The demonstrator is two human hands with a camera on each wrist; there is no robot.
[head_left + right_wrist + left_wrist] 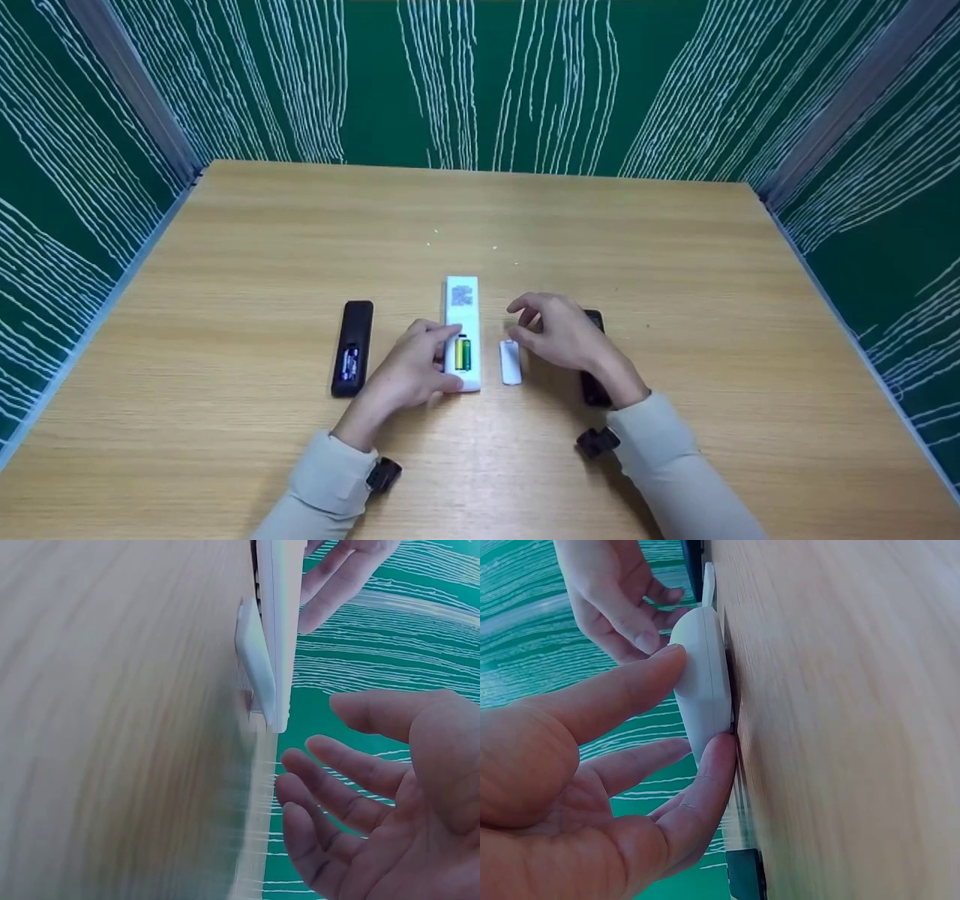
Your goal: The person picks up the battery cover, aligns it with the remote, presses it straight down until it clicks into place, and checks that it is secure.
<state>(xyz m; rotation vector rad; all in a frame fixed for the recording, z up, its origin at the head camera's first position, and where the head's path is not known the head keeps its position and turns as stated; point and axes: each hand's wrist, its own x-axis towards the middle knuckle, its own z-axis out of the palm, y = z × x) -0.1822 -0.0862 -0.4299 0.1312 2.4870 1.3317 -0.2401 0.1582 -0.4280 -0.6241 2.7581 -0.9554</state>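
A white remote control [463,311] lies back side up on the table, its battery compartment uncovered with batteries [463,355] showing inside. My left hand [412,365] holds it from the left, the thumb near its lower end and a finger along its upper part; in the left wrist view the remote [702,667] sits between thumb and fingers. Just right of it lies a small white battery cover [511,363]. Over the cover's far end hovers my right hand [559,330], fingers loosely bent, holding nothing. The right wrist view shows a gap between that hand [375,795] and the cover [256,660].
To the left, a black remote control [358,330] lies with batteries [349,364] visible in its compartment. Another black object [595,390] is partly hidden under my right forearm. Tiny white specks dot the wooden table [480,210]. Green patterned walls [375,82] surround the table.
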